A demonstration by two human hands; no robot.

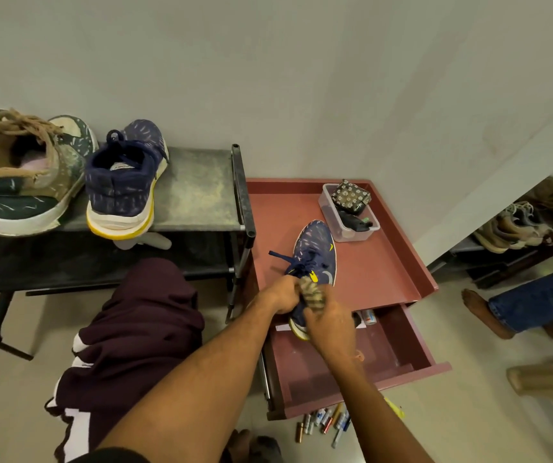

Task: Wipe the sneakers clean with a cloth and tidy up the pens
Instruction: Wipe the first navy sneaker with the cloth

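- On top of the pink cabinet (385,262) lies a navy sneaker (317,242), its toe pointing at the wall.
- The left hand (282,295) has its fingers curled tight round the shoe's opening.
- The right hand (330,325) grips a striped cloth (313,294) against the shoe (both hands hide its back half).
- Pens (325,422) lie bunched on the floor by the open drawer (412,332); the right arm covers some.
- A clear box (340,230) sits just beside the toe.
- The other navy sneaker (121,182) stands on the shoe rack (198,188).
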